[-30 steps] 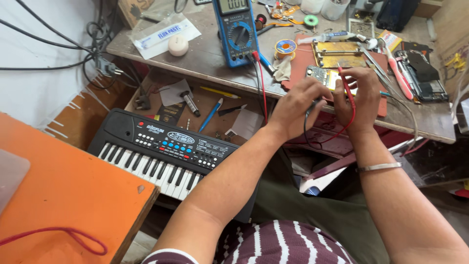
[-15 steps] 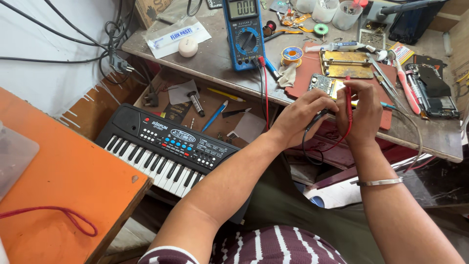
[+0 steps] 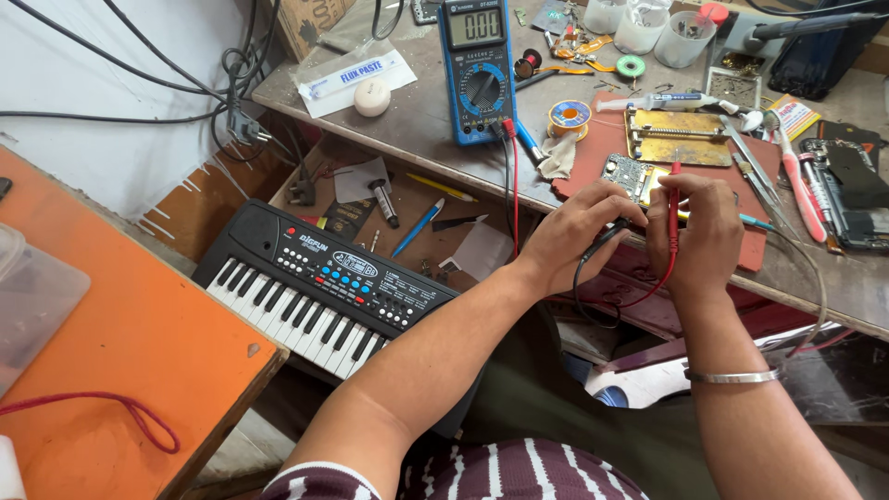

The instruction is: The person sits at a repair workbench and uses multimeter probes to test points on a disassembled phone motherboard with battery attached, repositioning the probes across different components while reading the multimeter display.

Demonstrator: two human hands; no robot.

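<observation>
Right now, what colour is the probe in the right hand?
Red, with a red lead; the head view shows the probe upright in the right hand.

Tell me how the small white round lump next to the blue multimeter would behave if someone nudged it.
The white round lump looks domed on top and sits flat on the workbench, so it would probably slide rather than roll. It seems small beside the blue multimeter, so likely light. Its matte surface suggests it is not very slippery.
</observation>
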